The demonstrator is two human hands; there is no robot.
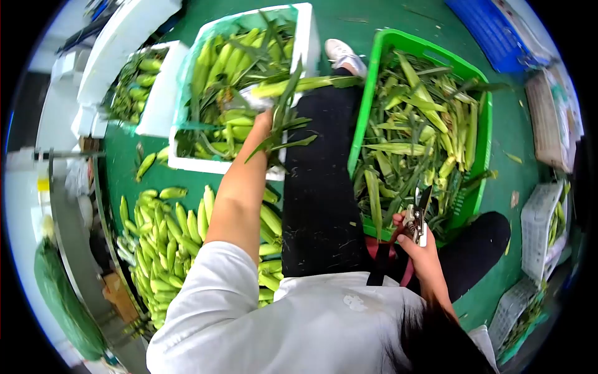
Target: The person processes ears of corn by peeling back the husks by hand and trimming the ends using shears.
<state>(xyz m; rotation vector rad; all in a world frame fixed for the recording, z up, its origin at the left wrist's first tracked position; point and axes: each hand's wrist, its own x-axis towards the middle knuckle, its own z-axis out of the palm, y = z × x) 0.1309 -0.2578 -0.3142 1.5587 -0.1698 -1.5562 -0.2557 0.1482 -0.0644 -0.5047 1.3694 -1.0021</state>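
My left hand (251,101), in what looks like a white glove, is closed around an ear of corn (293,86) over the white foam box (243,167). Long green leaves hang from that ear across my wrist, and it points toward the right. More unhusked corn (227,59) fills the box. In my right hand (422,248) is a pair of pruning shears (415,219), blades pointing up, with my fingers wrapped round the handles. The shears are at the near edge of a bright green crate (488,128) full of husks and stalks (417,118).
A heap of trimmed corn (165,249) lies on the green floor (507,115) at my left. Another foam box (159,115) of corn stands beyond it. A blue crate (483,31) and white baskets (541,230) line the right side. A metal shelf (68,237) is at far left.
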